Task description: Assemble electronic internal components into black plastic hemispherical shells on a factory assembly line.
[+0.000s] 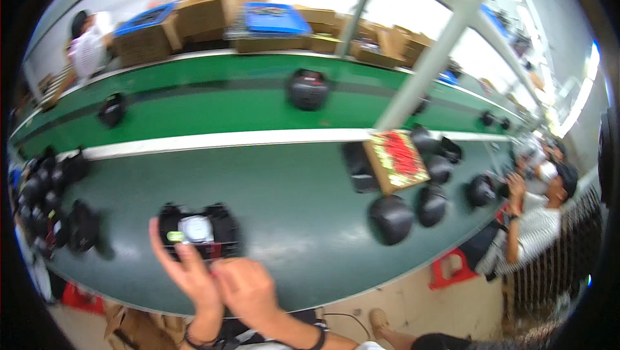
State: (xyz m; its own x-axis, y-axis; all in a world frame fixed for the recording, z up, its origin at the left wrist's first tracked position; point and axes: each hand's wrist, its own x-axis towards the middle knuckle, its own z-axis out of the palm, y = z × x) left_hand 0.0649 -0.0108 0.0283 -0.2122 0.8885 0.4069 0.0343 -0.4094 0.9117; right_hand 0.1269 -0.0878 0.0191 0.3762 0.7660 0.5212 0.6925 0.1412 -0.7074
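An open black plastic housing (226,221) lies at the near left of the dark green bench, its inside facing up. Inside it show a round white-silver part (196,228) and a small yellow-green patch. My left hand (197,282) holds the housing from the left, fingers stretched along its side and thumb over its near edge. Close beside it, my right hand (252,288) is closed with its fingertips pinched at the housing's near edge. A bit of red shows by those fingertips; blur hides what they grip.
Black housings crowd the bench's left end (45,195). More rounded black shells (391,219) surround a box of red and pale-green parts (400,159) at right. Beyond runs a green conveyor belt (226,107) carrying black units. A metal post (423,65) rises there. A co-worker (539,230) sits far right.
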